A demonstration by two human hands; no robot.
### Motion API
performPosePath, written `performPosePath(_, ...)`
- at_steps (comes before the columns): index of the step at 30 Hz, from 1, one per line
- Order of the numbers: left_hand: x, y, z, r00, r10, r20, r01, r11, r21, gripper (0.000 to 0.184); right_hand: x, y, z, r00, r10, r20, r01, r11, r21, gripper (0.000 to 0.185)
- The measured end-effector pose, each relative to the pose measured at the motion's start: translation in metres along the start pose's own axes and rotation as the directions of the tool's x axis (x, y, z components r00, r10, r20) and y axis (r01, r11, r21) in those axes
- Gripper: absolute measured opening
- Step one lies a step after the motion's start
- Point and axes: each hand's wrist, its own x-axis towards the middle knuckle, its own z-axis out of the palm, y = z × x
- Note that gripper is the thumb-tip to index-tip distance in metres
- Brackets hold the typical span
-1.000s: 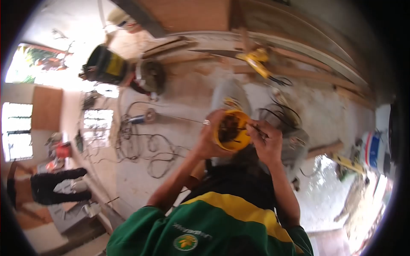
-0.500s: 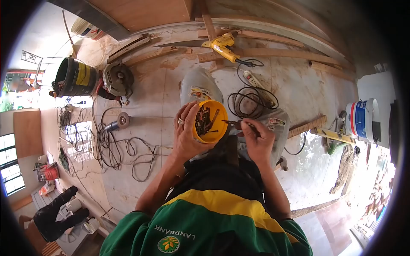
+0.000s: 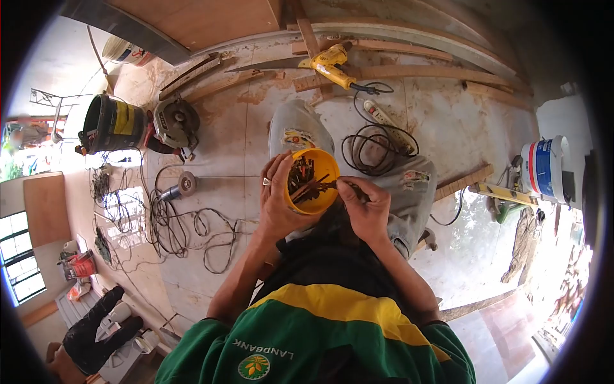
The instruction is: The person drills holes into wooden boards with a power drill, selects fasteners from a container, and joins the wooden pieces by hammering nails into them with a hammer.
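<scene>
Wrapped round the side of a yellow tub (image 3: 327,200), my left hand (image 3: 279,198) holds it tilted over my lap, its opening toward the camera. Dark screws and thin bits (image 3: 306,179) lie inside. My right hand (image 3: 366,206) is at the tub's right rim, thumb and fingers pinched on a thin dark piece that reaches in over the rim; I cannot tell whether it is a screw or a bit. My knees in grey trousers (image 3: 294,128) are behind the tub.
A yellow drill (image 3: 331,67) lies by wooden strips (image 3: 409,75). Near my right knee are a power strip (image 3: 389,125) and coiled cable. Leftward are a grinder (image 3: 179,187), a circular saw (image 3: 176,121) and a black bucket (image 3: 114,123). Another person (image 3: 96,329) is at lower left.
The view has shifted and steadied. My right hand has moved left to the tub, bringing the thin piece over its rim. The tub stays in my left hand.
</scene>
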Motion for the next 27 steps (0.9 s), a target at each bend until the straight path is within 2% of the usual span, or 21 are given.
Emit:
performPosePath(5,-0.008,-0.01,-0.002,0.999,-0.039,-0.01,0.037,0.992,-0.117,0.117,0.002,0.008,-0.004,0.999,-0.021,-0.036,0.024,0.996,0.088,0.021)
performPosePath(7,-0.012,-0.015,0.001,0.992,-0.122,-0.02,0.113,0.956,-0.271,0.113,0.005,0.017,-0.011,0.995,0.077,-0.06,-0.059,0.963,0.264,0.02)
performPosePath(8,-0.014,-0.018,0.001,0.992,-0.121,-0.019,0.112,0.956,-0.273,0.113,0.007,0.02,-0.014,0.995,0.077,-0.062,-0.058,0.963,0.263,0.02)
performPosePath(10,-0.014,-0.02,0.001,0.992,-0.123,0.016,0.123,0.959,-0.255,0.114,0.009,0.024,-0.02,0.963,0.271,0.011,-0.237,0.818,0.524,0.022)
performPosePath(11,-0.013,-0.021,0.0,0.993,-0.12,0.017,0.12,0.958,-0.261,0.114,0.011,0.026,-0.023,0.963,0.27,0.005,-0.233,0.821,0.521,0.022)
performPosePath(13,-0.009,-0.018,-0.003,0.994,-0.099,0.055,0.11,0.965,-0.238,0.118,0.012,0.03,-0.029,0.938,0.31,0.154,-0.331,0.674,0.661,0.025)
performPosePath(14,-0.009,-0.018,-0.002,0.994,-0.093,0.056,0.104,0.964,-0.246,0.118,0.012,0.033,-0.031,0.94,0.308,0.145,-0.324,0.678,0.66,0.025)
performPosePath(16,-0.011,-0.018,-0.001,0.98,-0.184,0.074,0.198,0.941,-0.276,0.118,0.012,0.036,-0.033,0.918,0.319,0.234,-0.387,0.598,0.702,0.027)
performPosePath(19,-0.01,-0.019,-0.003,0.986,-0.151,0.073,0.163,0.962,-0.217,0.119,0.012,0.035,-0.031,0.915,0.318,0.248,-0.392,0.56,0.73,0.027)
performPosePath(27,-0.007,-0.018,-0.006,0.979,-0.172,0.107,0.194,0.949,-0.247,0.121,0.013,0.04,-0.028,0.916,0.267,0.301,-0.4,0.527,0.75,0.028)
